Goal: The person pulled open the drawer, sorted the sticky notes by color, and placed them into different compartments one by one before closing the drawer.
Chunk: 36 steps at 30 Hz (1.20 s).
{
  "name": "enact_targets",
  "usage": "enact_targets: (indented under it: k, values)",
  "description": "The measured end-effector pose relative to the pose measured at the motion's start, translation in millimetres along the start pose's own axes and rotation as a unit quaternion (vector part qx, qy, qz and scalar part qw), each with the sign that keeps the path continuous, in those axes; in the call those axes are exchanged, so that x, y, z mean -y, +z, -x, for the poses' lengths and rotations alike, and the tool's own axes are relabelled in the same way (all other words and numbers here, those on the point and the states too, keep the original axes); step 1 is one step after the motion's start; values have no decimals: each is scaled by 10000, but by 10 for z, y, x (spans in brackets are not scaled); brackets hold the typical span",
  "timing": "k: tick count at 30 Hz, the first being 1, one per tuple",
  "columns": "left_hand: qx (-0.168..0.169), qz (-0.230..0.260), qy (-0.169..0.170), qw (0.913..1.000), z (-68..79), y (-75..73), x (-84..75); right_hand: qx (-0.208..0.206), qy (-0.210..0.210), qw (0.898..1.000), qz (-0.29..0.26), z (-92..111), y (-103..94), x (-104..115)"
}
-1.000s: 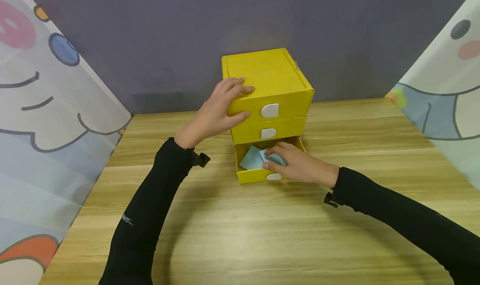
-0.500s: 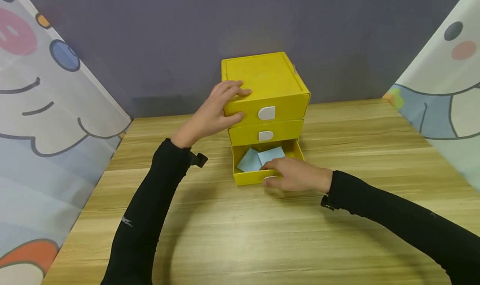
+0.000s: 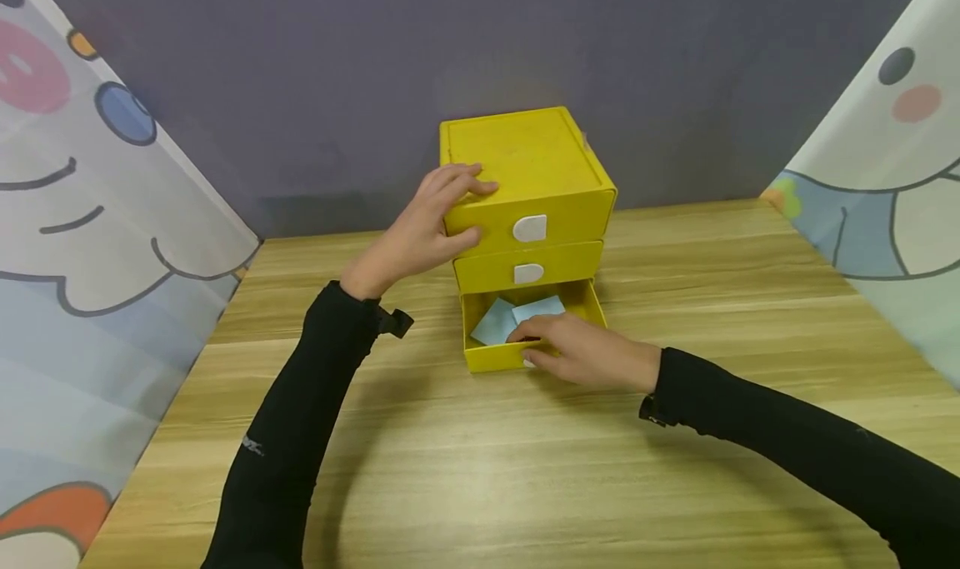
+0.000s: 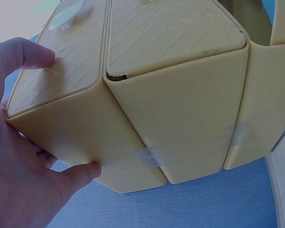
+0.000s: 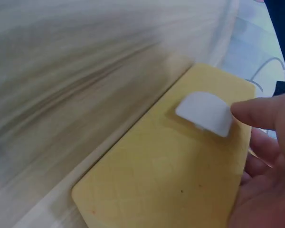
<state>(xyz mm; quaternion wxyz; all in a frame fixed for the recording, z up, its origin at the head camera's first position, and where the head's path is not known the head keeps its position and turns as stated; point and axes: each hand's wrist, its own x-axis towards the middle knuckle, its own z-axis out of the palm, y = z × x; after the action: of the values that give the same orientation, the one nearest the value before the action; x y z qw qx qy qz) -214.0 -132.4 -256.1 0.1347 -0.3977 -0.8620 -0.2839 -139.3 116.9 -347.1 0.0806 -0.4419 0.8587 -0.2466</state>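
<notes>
A yellow three-drawer box [image 3: 532,152] stands against the wall with its bottom drawer [image 3: 491,359] pulled out. My left hand [image 3: 420,232] grips the upper left corner, fingers over the top and thumb on the front. In the left wrist view, another finger presses the box's side wall. My right hand [image 3: 585,352] pinches the front panel of the bottom drawer, fingers over its rim inside and thumb outside. Seen from the right wrist, the thumb is at the edge of the white handle [image 5: 206,111]. Two light-blue paper squares [image 3: 495,323] lie in the drawer, one partly behind my fingers.
The wood-grain tabletop [image 3: 450,469] extends in front of the box. Behind stands a dark grey wall [image 3: 337,94], and printed cartoon panels [image 3: 97,219] flank both sides. The two upper drawers [image 3: 555,265] are closed.
My right hand has moved off the blue paper squares to the drawer's front panel, fingers now over its rim. My left hand keeps its hold on the corner.
</notes>
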Motion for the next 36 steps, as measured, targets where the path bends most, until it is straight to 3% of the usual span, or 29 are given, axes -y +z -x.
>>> enact_targets:
  k: [3, 6, 8, 11, 14, 18, 30, 36]
  values:
    - [-57, -14, 45, 10000, 2, 29, -9, -667, -904, 9908, 757, 4, 53, 6]
    - [-143, -20, 128, 9998, -28, 39, -21, -1196, -1853, 9611, 1662, 49, 110, 40]
    - [-194, -39, 156, 9997, -54, 30, -33, -1168, -2165, 9495, 1947, 93, 150, 67]
    - [-218, -64, 143, 9996, -85, 13, -40, -852, -1894, 9588, 1940, 143, 204, 86]
    - [-172, -33, 131, 9998, -105, 20, -36, -699, -1279, 9723, 1827, 149, 214, 84]
    - [-143, 4, 152, 9998, -112, 52, -33, -549, -837, 9803, 1701, 105, 205, 59]
    - [-132, -91, 5, 9999, 4, 49, -26, -318, -562, 9848, 1612, -149, 199, -111]
    - [-426, -38, 10, 9991, 63, 58, 18, -228, -696, 9842, 1609, -306, 190, -220]
